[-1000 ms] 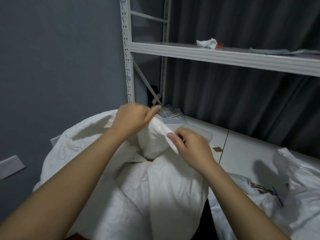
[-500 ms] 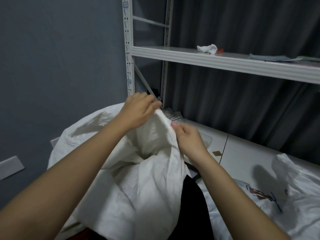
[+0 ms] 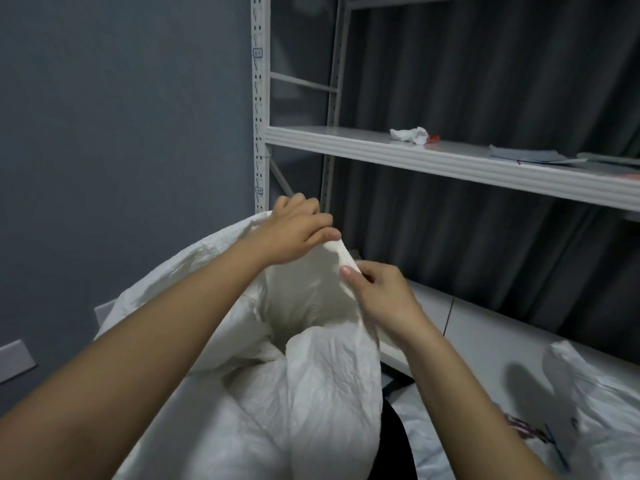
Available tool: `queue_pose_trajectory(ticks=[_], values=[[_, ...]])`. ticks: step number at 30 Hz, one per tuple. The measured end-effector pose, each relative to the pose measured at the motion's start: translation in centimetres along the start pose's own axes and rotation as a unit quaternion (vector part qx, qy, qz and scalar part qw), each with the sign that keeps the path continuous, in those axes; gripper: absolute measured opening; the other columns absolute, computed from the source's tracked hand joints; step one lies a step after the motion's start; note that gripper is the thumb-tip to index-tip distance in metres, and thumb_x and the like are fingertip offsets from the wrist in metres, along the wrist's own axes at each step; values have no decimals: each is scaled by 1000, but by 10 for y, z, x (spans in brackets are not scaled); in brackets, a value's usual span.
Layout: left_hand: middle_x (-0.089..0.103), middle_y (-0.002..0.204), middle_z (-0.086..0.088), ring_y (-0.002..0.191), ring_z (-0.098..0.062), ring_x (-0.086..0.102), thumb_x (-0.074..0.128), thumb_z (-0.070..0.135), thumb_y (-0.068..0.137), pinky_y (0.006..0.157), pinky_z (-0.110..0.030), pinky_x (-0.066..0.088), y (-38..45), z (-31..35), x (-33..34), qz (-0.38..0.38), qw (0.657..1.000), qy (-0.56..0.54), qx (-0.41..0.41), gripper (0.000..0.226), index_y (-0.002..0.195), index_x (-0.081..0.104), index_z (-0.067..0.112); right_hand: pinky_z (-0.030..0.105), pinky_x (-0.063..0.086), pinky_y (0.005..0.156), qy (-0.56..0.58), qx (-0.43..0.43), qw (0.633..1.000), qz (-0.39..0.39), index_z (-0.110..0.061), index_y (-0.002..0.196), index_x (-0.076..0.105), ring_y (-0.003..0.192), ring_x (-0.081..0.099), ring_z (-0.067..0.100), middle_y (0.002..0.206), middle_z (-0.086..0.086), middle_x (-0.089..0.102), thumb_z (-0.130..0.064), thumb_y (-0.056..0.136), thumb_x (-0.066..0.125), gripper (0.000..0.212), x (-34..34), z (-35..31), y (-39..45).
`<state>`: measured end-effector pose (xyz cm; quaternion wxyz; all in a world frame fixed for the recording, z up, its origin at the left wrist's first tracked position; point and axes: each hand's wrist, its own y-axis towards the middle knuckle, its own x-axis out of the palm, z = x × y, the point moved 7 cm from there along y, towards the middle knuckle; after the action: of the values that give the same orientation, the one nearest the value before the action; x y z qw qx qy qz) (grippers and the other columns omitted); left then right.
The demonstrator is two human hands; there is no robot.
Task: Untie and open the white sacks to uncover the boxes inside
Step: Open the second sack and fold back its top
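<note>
Left hand (image 3: 298, 233): we are gripping the white sack's (image 3: 311, 375) raised rim.
Right hand (image 3: 381, 299): we are pinching that rim just beside the left.

Since 1 s ago both hands have gone up and farther from the body w/ the sack (image 3: 322, 368) mouth: left hand (image 3: 298, 233) now pinches the top edge higher, near the rack upright, and right hand (image 3: 384, 299) has come up just right of and below it, gripping the same edge. Fabric between them is pulled taller and the opening has widened vs. the bunched, closed top before. Dark gap at the sack's near right side now shows.
</note>
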<state>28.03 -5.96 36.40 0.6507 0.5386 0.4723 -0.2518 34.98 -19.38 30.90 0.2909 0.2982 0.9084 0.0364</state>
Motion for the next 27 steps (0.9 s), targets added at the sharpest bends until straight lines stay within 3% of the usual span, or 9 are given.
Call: queue_pose_trajectory(ticks=[5, 9, 12, 15, 17, 20, 23, 26, 27], values=[[44, 115, -3, 111, -25, 38, 41, 55, 92, 94, -36, 23, -8, -9, -14, 80, 990, 72, -86, 40, 104, 55, 20, 30, 51, 84, 318, 137, 919, -187, 1, 112, 65, 82, 62, 19, 94, 13, 66, -8, 93, 57, 22, 21, 2, 17], [48, 103, 2, 103, -21, 44, 47, 57, 89, 86, -34, 36, -41, -8, -41, 138, 969, -73, -190, 40, 99, 46, 18, 28, 59, 67, 325, 145, 930, -96, -13, 139, 42, 78, 70, 17, 122, 19, 61, 2, 82, 69, 65, 26, -8, 49], [59, 106, -2, 100, -23, 56, 51, 71, 78, 71, -34, 42, -58, -1, -32, 26, 952, -147, -268, 65, 109, 48, 14, 27, 57, 54, 348, 118, 929, -52, -30, 149, 20, 62, 68, 15, 132, 23, 51, 7, 82, 67, 90, 31, -25, 80], [55, 122, -4, 108, -24, 57, 57, 73, 73, 72, -32, 42, -65, 2, -8, -128, 935, -78, -322, 91, 133, 35, 8, 20, 51, 47, 334, 81, 939, -16, -33, 147, 27, 56, 65, 10, 128, 21, 53, 9, 85, 61, 82, 42, -41, 102], [55, 116, -6, 105, -25, 57, 63, 52, 82, 71, -31, 40, -62, -6, 5, -192, 924, 10, -331, 74, 131, 34, 5, 17, 49, 46, 327, 74, 942, 7, -29, 141, 39, 64, 64, 12, 127, 19, 55, 11, 85, 56, 71, 46, -44, 117], [57, 104, -6, 104, -26, 59, 52, 11, 91, 72, -31, 41, -43, -31, -6, -177, 929, 110, -307, 34, 124, 49, 8, 18, 54, 54, 330, 83, 938, 72, -18, 124, 59, 92, 65, 21, 129, 13, 56, 11, 85, 53, 49, 27, -34, 140], [60, 117, -9, 108, -31, 59, 52, 19, 95, 77, -33, 41, -15, -58, -44, -81, 946, 145, -279, 23, 116, 60, 13, 18, 57, 63, 357, 96, 924, 101, -10, 106, 66, 86, 63, 15, 121, 15, 61, 5, 90, 55, 25, -5, -11, 144], [62, 112, -7, 102, -30, 59, 61, 32, 91, 71, -30, 37, 15, -59, -58, -56, 972, 102, -205, 21, 106, 66, 20, 28, 47, 83, -10, 11, 996, 93, -20, 102, 67, 100, 54, 21, 118, 10, 60, -24, 94, 56, 14, -31, 0, 138], [64, 109, -4, 101, -27, 59, 62, 33, 89, 70, -29, 37, 24, -56, -57, -61, 980, 85, -169, 19, 104, 67, 22, 30, 37, 92, -167, -49, 980, 99, -25, 103, 68, 110, 44, 23, 119, 6, 54, -37, 94, 53, 22, -38, -2, 135]])
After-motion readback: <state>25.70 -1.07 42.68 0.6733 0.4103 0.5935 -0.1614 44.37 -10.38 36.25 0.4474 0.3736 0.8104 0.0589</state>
